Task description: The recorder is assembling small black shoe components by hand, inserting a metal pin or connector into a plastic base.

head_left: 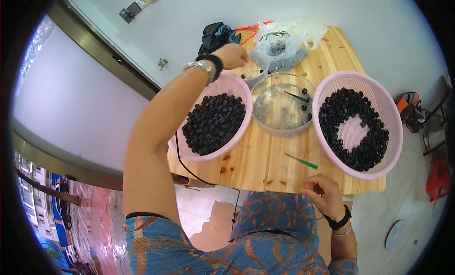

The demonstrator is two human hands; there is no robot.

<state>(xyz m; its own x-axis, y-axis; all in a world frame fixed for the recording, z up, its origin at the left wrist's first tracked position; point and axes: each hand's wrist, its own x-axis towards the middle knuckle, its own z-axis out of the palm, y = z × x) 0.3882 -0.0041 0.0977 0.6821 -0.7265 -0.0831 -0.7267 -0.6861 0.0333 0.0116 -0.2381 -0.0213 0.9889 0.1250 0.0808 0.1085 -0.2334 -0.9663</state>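
My left hand (232,56) reaches across to the back of the table, its fingers curled closed beside a small clear plastic tub (259,61). Whatever it holds, if anything, is hidden. At the table's front edge, my right hand (325,195) has its thumb and fingers bent toward each other; a dark spot shows in the curl, too small to name. Nearby lies a thin screwdriver with a green handle (309,164). A round clear tray (272,129) in the middle holds fine metallic bits, several black caps (304,91) and black tweezers (295,95).
Pink baskets stand left (227,151) and right (395,132), each with many small black plastic parts. Behind the tray are a clear bag (303,33) of grey metallic pieces and a dark cloth bundle (215,35). A black cable (185,165) hangs over the front left edge.
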